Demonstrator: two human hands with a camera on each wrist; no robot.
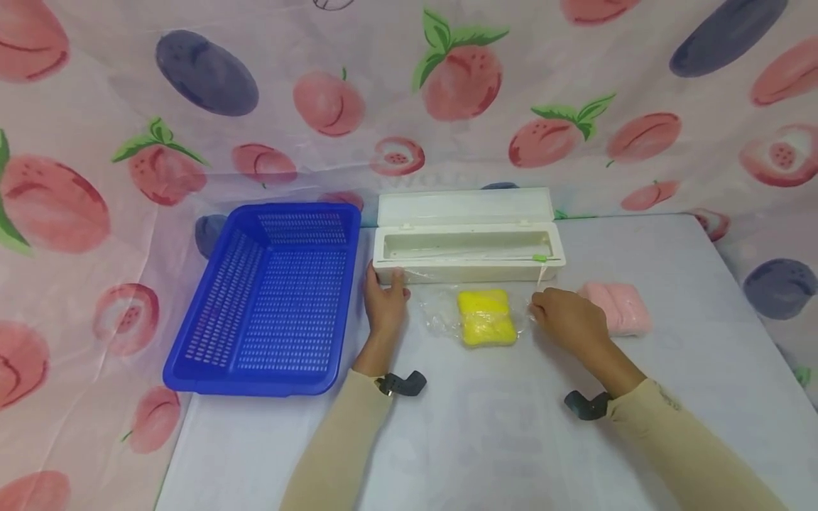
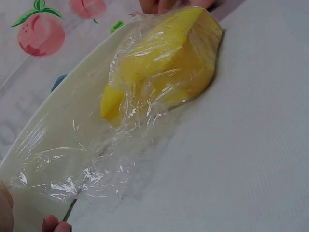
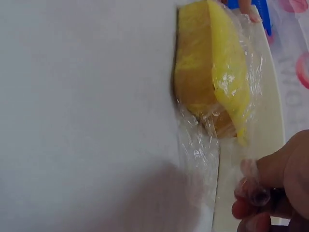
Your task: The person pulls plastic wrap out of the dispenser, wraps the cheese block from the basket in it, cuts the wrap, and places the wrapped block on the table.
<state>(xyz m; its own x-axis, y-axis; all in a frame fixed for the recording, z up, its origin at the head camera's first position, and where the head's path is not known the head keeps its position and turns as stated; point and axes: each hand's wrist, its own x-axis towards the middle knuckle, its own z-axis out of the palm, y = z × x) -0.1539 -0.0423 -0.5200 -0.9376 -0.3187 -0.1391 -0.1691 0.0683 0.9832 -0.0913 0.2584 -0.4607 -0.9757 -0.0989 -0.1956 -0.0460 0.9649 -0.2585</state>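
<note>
A folded yellow cloth or sponge (image 1: pixel 487 317) lies on the table, wrapped in crinkled clear cling film (image 2: pixel 104 169). Right behind it stands a long white cling film dispenser (image 1: pixel 469 274) with its lid raised. My left hand (image 1: pixel 385 301) grips the front left corner of the dispenser, its thumb against the front wall. Film spreads from the yellow bundle toward those fingers. To the right of the bundle, my right hand (image 1: pixel 571 318) pinches a bunched end of the film, plain in the right wrist view. A strand of film runs from the green slider (image 1: pixel 540 258) down to this hand.
A blue perforated basket (image 1: pixel 255 383) stands at the left of the table. Just beyond my right hand lies a pink folded bundle (image 1: pixel 618 309). A fruit-print curtain (image 1: pixel 409 92) hangs behind and to the left of the white-covered table (image 1: pixel 492 440).
</note>
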